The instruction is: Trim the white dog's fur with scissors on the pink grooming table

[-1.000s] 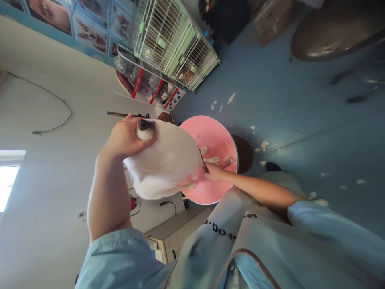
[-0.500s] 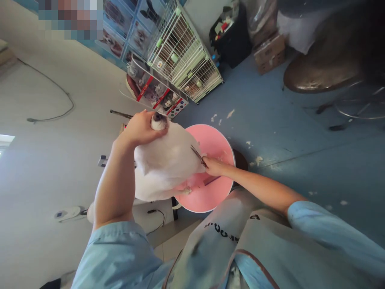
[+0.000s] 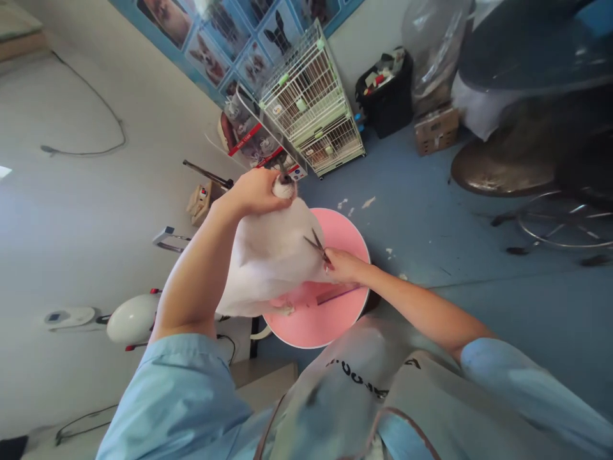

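Note:
A white dog (image 3: 272,249) is on a round pink table (image 3: 306,329), its dark nose pointing up and away from me. My left hand (image 3: 261,191) is wrapped round its muzzle. In my right hand (image 3: 338,265) is a pair of scissors (image 3: 316,244), their blades spread apart against the fur of the dog's chest. A ring shows on a finger of that hand. A thin purplish comb-like strip (image 3: 338,294) lies on the pink tabletop below my right hand.
Beyond the table stand a wire cage (image 3: 311,96) and a black bin (image 3: 385,96). A cardboard box (image 3: 437,130) and a brown stool (image 3: 502,167) are at the right. White tufts (image 3: 368,202) lie on the blue floor. A white rounded device (image 3: 131,318) is at the left.
The scissors' blades have opened wider. My left hand and the dog's muzzle sit further right and slightly higher in view. The camera's view has shifted, showing more of the wall posters.

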Available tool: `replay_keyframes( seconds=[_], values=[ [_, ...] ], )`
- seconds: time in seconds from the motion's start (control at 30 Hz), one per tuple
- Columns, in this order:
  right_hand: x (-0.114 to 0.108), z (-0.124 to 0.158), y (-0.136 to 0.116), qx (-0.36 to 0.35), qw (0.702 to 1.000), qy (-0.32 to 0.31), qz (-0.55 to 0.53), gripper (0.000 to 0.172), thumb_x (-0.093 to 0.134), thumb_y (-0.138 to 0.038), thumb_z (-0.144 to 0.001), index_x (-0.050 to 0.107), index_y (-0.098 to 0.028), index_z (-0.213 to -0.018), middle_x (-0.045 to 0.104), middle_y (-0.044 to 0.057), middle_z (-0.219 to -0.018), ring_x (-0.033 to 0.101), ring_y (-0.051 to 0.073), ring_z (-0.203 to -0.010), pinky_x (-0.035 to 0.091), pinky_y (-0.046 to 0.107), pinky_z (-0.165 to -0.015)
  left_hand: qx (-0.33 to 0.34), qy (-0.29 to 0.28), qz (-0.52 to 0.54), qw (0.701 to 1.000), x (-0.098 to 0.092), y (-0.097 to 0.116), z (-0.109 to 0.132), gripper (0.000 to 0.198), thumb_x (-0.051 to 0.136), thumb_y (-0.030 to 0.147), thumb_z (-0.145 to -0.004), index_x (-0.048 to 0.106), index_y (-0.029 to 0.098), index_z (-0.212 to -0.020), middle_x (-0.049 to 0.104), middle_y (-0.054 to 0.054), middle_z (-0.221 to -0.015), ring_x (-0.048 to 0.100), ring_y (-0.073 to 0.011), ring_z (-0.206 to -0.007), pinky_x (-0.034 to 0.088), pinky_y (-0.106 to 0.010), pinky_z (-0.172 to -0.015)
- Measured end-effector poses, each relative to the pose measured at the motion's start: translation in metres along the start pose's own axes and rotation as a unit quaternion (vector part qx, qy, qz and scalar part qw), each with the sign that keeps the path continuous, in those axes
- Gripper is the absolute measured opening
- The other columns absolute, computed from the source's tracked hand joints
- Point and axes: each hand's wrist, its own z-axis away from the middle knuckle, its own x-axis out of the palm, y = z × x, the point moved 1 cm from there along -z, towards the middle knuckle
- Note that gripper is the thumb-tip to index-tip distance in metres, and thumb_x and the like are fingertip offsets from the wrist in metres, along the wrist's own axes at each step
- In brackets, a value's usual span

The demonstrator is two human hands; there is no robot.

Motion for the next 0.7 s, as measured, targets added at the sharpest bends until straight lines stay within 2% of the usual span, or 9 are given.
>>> replay_keyframes(
  seconds=[0.1,0.23,0.37,0.47,0.6,0.7],
  values=[
    [0.000,-0.004,0.005,0.006,1.000,0.008,0.016,0.012,0.052,-0.019,-0.091,0.056,-0.019,-0.102,0.070,0.010,-0.100,0.064,0.023,-0.087,0.041,0.029,-0.071,0.008,0.004,0.015,1.000,0.000,0.000,-0.001,0.046,0.060,0.051,-0.069,0.071,0.020,-0.100,0.075,-0.010,-0.098,0.067,-0.0291,-0.097,0.052,-0.034,-0.088],
    [-0.003,-0.008,0.009,0.010,0.999,0.019,0.023,0.021,0.061,-0.021,-0.083,0.056,-0.021,-0.103,0.071,0.009,-0.101,0.065,0.025,-0.087,0.042,0.030,-0.069,0.010,0.007,0.028,1.000,0.002,0.000,-0.005,0.045,0.063,0.049,-0.069,0.072,0.020,-0.102,0.074,-0.010,-0.100,0.067,-0.0298,-0.101,0.051,-0.033,-0.089],
    [-0.004,-0.007,0.003,0.035,0.997,0.042,0.048,0.025,0.058,-0.018,-0.084,0.057,-0.020,-0.109,0.072,0.011,-0.103,0.066,0.028,-0.095,0.045,0.032,-0.074,0.017,0.005,0.037,0.999,0.003,0.003,-0.011,0.047,0.064,0.047,-0.069,0.072,0.019,-0.106,0.073,-0.011,-0.102,0.066,-0.0308,-0.106,0.050,-0.034,-0.091],
    [0.007,-0.003,-0.006,0.059,0.994,0.061,0.065,0.029,0.060,-0.024,-0.087,0.056,-0.018,-0.115,0.070,0.015,-0.114,0.067,0.032,-0.102,0.047,0.035,-0.078,0.028,0.003,0.044,0.999,0.002,0.005,-0.013,0.046,0.064,0.046,-0.071,0.072,0.018,-0.106,0.073,-0.011,-0.102,0.066,-0.0310,-0.106,0.049,-0.035,-0.092],
    [0.032,0.007,-0.013,0.118,0.988,0.059,0.076,0.019,0.049,-0.020,-0.094,0.056,-0.018,-0.112,0.069,0.016,-0.114,0.067,0.029,-0.104,0.048,0.036,-0.083,0.037,0.000,0.057,0.998,0.002,0.005,-0.016,0.046,0.067,0.047,-0.071,0.072,0.016,-0.104,0.072,-0.011,-0.103,0.066,-0.0321,-0.107,0.049,-0.036,-0.092],
    [0.046,0.013,-0.015,0.104,0.988,0.055,0.096,0.025,0.055,-0.028,-0.093,0.054,-0.016,-0.115,0.066,0.019,-0.120,0.063,0.033,-0.115,0.048,0.039,-0.090,0.045,-0.001,0.065,0.997,0.005,0.003,-0.022,0.051,0.069,0.049,-0.072,0.073,0.013,-0.107,0.070,-0.012,-0.110,0.063,-0.0346,-0.116,0.048,-0.038,-0.096]
  ],
)
